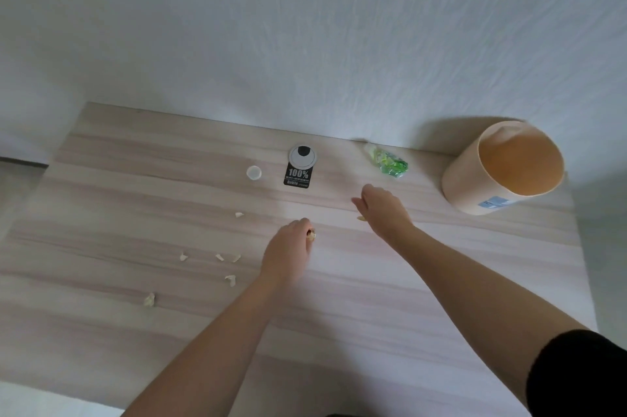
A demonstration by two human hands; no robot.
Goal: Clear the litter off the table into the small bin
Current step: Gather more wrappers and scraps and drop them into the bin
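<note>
Several pale peel scraps (230,279) lie scattered on the left half of the wooden table (373,298). My left hand (290,248) is closed around a few scraps (310,235) at mid-table. My right hand (381,209) hovers just right of it, fingers curled, with a small scrap (361,218) showing under its fingers. A crumpled green wrapper (386,160) lies near the back edge. A clear bottle cap (253,173) and a black hang tag (297,175) lie at the back centre. The small beige bin (468,179) stands at the back right, open and tilted toward me.
A grey cable grommet (303,155) is set into the table by the back edge, partly under the tag. A white wall (305,26) rises right behind the table. The table's right edge runs just past the bin.
</note>
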